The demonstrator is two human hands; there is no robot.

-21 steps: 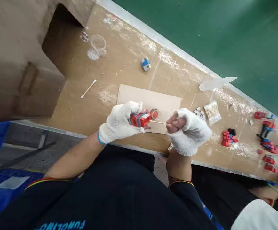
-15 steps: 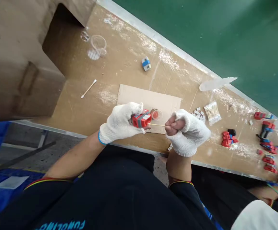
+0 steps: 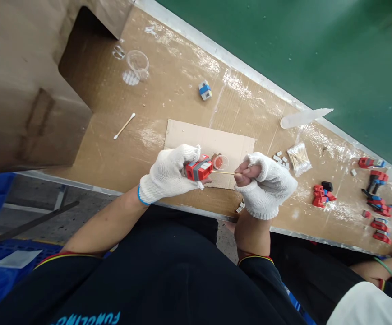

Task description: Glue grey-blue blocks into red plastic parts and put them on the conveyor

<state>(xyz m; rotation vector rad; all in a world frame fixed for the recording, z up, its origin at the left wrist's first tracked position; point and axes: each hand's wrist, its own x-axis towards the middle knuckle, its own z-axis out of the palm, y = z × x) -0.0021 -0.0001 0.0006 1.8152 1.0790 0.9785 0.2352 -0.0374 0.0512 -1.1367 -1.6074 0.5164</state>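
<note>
My left hand (image 3: 172, 171), in a white fingerless glove, is closed around a red and grey plastic block (image 3: 200, 168) with an opening in its right end. My right hand (image 3: 265, 183), gloved the same way, pinches a thin cotton swab (image 3: 225, 172). The swab lies level, its far end at the block's right opening, so its tip is hidden. Just behind the swab, a small clear cup (image 3: 220, 162) with something red in it stands on a piece of cardboard (image 3: 196, 132).
A loose cotton swab (image 3: 124, 126) and a clear round cup (image 3: 137, 63) lie left. Behind is a white and blue block (image 3: 205, 90). Rightward are a bag of swabs (image 3: 299, 159), a clear pointed bottle (image 3: 306, 118) and red toy parts (image 3: 322, 195). A large cardboard box (image 3: 29, 90) stands left.
My right hand has shifted very slightly right and up with the swab. My left hand still holds the block in nearly the same place.
</note>
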